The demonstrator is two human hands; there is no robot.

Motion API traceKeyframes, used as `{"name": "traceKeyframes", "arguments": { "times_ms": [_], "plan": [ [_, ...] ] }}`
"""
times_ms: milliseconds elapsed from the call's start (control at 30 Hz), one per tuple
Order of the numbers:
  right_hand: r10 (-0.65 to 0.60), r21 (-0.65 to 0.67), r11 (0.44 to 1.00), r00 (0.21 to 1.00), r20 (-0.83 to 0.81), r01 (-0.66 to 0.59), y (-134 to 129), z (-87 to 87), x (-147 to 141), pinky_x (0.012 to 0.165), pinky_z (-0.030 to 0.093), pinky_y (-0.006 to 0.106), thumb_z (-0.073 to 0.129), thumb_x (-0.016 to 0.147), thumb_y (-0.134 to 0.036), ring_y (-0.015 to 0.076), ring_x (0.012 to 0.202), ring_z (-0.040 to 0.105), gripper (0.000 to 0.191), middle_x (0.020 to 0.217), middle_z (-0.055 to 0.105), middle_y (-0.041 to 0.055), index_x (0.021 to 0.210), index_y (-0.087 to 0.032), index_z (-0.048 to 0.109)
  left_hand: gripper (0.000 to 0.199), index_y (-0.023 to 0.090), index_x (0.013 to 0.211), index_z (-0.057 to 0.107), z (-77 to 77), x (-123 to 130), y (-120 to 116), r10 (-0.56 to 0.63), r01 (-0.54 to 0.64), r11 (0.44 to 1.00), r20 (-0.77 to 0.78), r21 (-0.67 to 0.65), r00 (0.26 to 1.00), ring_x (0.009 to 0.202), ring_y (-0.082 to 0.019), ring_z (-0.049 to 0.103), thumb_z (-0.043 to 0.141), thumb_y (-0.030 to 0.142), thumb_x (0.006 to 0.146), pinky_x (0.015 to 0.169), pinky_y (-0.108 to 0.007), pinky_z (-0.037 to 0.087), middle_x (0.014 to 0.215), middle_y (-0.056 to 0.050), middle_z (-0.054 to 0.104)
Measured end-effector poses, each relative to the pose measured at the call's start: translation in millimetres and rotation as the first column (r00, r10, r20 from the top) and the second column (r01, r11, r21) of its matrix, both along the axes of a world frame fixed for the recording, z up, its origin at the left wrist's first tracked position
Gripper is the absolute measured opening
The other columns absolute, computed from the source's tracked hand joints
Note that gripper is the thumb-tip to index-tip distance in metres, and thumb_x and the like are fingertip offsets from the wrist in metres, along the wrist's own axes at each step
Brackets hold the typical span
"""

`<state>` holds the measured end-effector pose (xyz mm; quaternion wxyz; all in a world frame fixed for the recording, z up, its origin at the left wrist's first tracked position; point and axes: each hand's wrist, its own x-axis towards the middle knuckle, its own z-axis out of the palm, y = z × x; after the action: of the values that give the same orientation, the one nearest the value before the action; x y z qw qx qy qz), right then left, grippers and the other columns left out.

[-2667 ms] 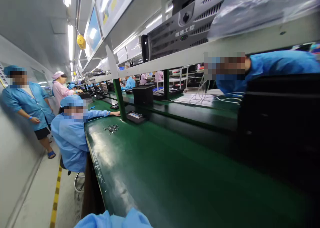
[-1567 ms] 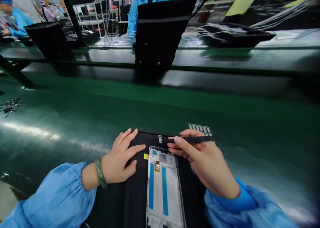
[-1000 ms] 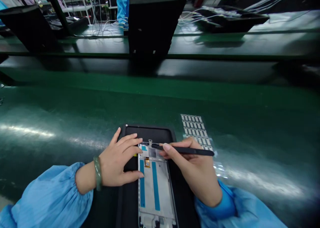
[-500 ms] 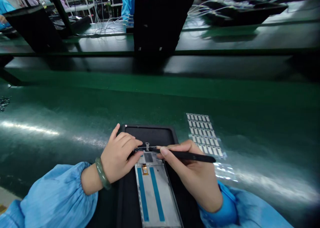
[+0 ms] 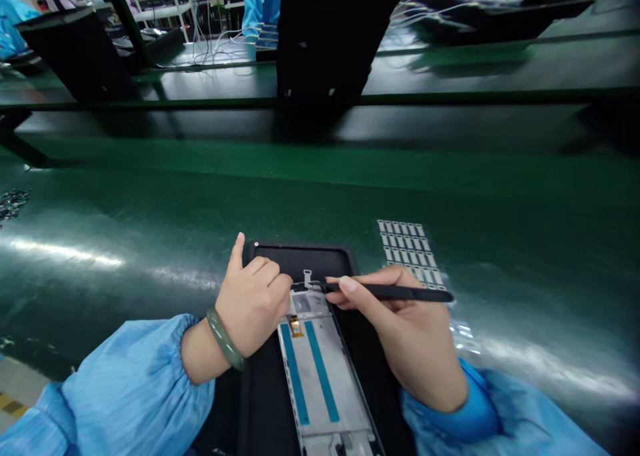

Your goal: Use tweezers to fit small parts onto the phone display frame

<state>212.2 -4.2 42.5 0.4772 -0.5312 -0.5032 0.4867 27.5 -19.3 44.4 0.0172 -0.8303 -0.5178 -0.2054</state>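
Black tweezers (image 5: 400, 292) are held in my right hand (image 5: 407, 329), their tip at a small grey bracket-like piece (image 5: 307, 278) by the top edge of a device frame. This silvery frame (image 5: 320, 369) has two blue strips and a small orange flex part (image 5: 296, 327), and lies in a black tray (image 5: 263, 403). My left hand (image 5: 255, 299), with a green bangle at the wrist, rests at the frame's upper left corner. Its index or little finger points up and the others are curled; what they hold, if anything, is hidden.
A sheet of small pale stickers (image 5: 413, 249) lies right of the tray on the green table (image 5: 150, 203). Small dark parts (image 5: 13, 204) sit at the far left. Black bins (image 5: 330, 43) and cables stand on the shelf behind. A person's blue sleeve (image 5: 13, 26) shows at the upper left.
The view has shifted slightly, so hands and frame appear further right. My left fingers have curled in more at the frame's corner. The small grey piece now shows more clearly at the tweezer tip.
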Motion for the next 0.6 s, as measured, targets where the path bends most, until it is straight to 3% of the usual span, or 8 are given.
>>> {"name": "traceKeyframes", "arguments": {
  "times_ms": [167,300,600],
  "plan": [
    [0.046,-0.001,0.999,0.999,-0.006,-0.046,0,2.7,-1,0.057,0.058,0.031,0.074,0.074,-0.039,0.0194,0.06,0.067,0.023,0.067,0.068,0.003,0.072,-0.022,0.059,0.021,0.019,0.111,0.058,-1.4,-23,-13,-0.061,0.082,0.99,0.177,-0.114,0.982,0.1,-0.019,0.059,0.05,0.026,0.092,0.11,-0.055,0.024,0.1,-0.004,0.066],
    [0.131,-0.04,0.991,0.991,0.036,-0.13,1,0.9,-3,0.056,0.056,0.031,0.073,0.075,-0.041,0.0206,0.06,0.067,0.025,0.063,0.066,0.0019,0.072,-0.022,0.057,0.018,0.024,0.107,0.061,-4.2,-30,-26,-0.154,0.184,0.974,0.21,-0.134,0.966,0.113,-0.021,0.054,0.054,0.028,0.09,0.11,-0.052,0.024,0.111,-0.004,0.064],
    [0.227,-0.011,0.973,0.946,0.233,-0.231,-5,-9.8,0,0.057,0.051,0.031,0.068,0.08,-0.041,0.0211,0.065,0.066,0.022,0.07,0.067,0.0014,0.077,-0.023,0.057,0.02,0.022,0.107,0.06,-7.7,-23,-33,-0.115,0.147,0.972,0.173,-0.185,0.978,0.117,-0.024,0.051,0.054,0.031,0.09,0.108,-0.055,0.027,0.121,-0.009,0.057]
  ]
}}
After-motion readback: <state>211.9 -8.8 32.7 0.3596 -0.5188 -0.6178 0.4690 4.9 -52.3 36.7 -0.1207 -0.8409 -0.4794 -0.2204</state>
